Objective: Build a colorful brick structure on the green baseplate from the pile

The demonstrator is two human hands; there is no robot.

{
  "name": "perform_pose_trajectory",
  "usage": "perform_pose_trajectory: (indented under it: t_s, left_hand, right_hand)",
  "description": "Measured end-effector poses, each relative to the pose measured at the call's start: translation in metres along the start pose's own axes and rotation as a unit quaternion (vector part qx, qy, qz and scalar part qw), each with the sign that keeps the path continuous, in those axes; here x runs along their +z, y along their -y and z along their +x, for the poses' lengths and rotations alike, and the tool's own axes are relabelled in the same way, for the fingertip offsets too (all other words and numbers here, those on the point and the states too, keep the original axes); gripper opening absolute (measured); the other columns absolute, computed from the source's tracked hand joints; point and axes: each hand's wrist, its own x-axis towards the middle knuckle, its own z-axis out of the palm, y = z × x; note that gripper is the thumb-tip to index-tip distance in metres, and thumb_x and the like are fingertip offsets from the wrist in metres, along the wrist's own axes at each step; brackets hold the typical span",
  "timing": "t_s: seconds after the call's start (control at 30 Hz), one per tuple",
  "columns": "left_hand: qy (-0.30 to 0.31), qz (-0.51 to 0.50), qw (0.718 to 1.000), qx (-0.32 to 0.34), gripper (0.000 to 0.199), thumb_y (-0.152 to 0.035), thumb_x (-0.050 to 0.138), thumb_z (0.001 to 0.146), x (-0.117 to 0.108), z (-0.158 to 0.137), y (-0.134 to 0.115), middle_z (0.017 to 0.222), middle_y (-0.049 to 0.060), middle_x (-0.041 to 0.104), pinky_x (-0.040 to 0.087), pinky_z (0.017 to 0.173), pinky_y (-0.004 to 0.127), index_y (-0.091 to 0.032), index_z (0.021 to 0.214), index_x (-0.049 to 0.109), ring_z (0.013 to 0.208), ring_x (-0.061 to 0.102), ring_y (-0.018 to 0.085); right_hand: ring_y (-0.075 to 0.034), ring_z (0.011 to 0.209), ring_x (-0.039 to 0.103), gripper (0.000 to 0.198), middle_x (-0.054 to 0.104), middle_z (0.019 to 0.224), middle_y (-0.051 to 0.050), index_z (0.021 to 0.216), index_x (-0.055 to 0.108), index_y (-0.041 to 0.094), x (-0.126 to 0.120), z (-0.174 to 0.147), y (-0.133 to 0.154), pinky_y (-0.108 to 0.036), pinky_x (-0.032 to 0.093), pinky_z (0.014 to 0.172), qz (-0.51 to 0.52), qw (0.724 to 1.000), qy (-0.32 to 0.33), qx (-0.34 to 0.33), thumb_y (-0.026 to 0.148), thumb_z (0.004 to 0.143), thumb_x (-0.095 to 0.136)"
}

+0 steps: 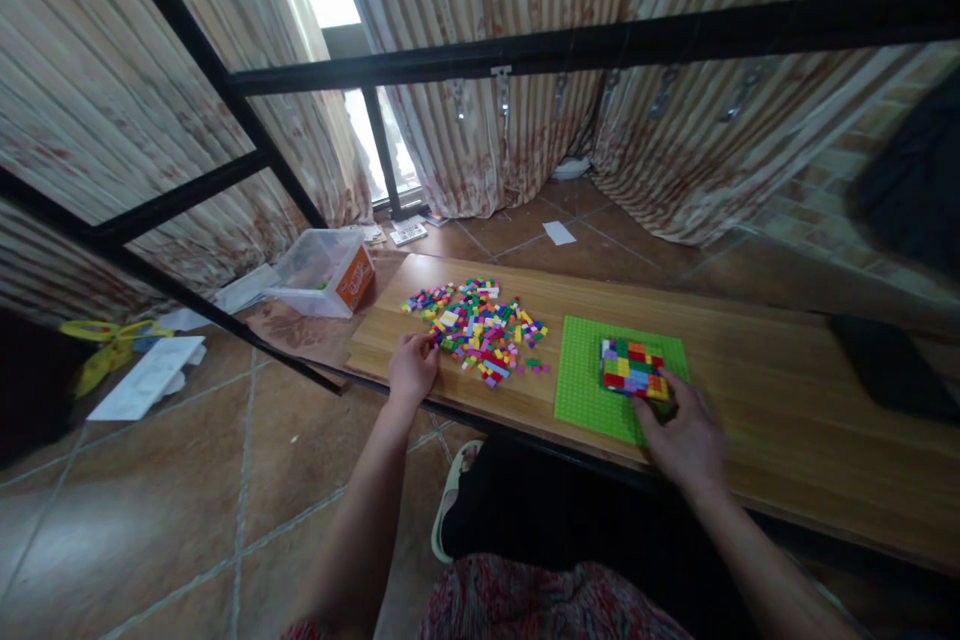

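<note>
A loose pile of small toy building bricks (pixel 487 325) in many colours lies on the wooden board. My left hand (pixel 413 368) is at the pile's near left edge, its fingers drawn together; whatever they pinch is too small to make out. To the right, a bright green studded baseplate (pixel 581 385) lies flat, bearing a rectangular block of joined bricks (pixel 630 367) in mixed colours. My right hand (pixel 686 430) grips the near right corner of that block between thumb and fingers. The underside of the block is hidden.
A clear plastic box (pixel 311 270) with an orange label stands beyond the board's left end. A dark flat object (pixel 892 365) lies on its right end. Black metal bars (pixel 525 58) cross in front. Papers (pixel 559 233) lie on the tiled floor.
</note>
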Motion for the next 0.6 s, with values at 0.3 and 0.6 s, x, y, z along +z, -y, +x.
perform_pose_trajectory:
  t_s: [0.3,0.6]
  left_hand:
    - [-0.039,-0.097,0.994,0.011,0.029,-0.029,0.055,0.084,0.007,-0.024,-0.013,0.106,0.009,0.063,0.051,0.078,0.031,-0.017,0.107,0.067,0.072,0.060,0.015]
    - [0.065,-0.013,0.983,0.170,0.027,-0.020,0.048,0.087,0.019,-0.048,-0.039,0.123,0.007,0.059,0.051,0.089,0.032,-0.024,0.103,0.069,0.105,0.061,0.020]
  right_hand:
    - [-0.029,0.106,0.056,0.057,0.061,0.115,-0.014,0.129,0.053,0.017,0.001,0.000,0.000,-0.044,0.045,0.090,0.014,1.000,-0.006,-0.014,0.051,0.082,0.052]
    - [-0.029,0.107,0.056,0.055,0.061,0.116,-0.015,0.130,0.052,0.016,0.001,0.001,0.002,-0.045,0.044,0.094,0.024,1.000,-0.008,-0.016,0.044,0.082,0.053]
